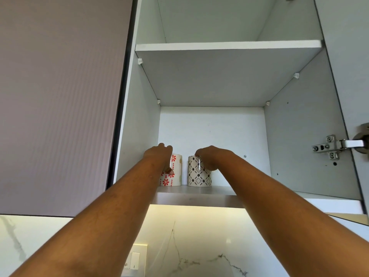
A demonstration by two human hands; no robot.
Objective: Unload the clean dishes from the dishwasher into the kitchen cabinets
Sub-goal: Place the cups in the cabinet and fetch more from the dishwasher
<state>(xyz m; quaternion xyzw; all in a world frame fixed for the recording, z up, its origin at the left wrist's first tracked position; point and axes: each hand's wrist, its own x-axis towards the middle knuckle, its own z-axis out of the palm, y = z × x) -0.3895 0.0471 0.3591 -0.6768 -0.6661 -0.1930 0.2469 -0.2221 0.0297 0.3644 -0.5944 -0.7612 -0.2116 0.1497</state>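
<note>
Nearest the camera, two bare forearms are reaching up past a marble wall [199,236] and a switch [134,260] into an open cabinet [139,136]. On its lower shelf [199,198], the left hand [159,156] is grasping the red mug [176,177], with its fingers curling over the rim and its thumb [170,171] pressing on the front. Just beside it, the right hand [211,158] is gripping the black mug [197,176], its fingers curling round the top and right side. Both mugs are standing upright on this shelf, side by side, with a narrow gap between them. Their insides are lying out of sight. Farther up, the upper shelf [227,47] is showing only its underside. At right, a hinge [329,146] is sitting on the cabinet's side wall. At left, a closed door [60,96] is filling the view.
</note>
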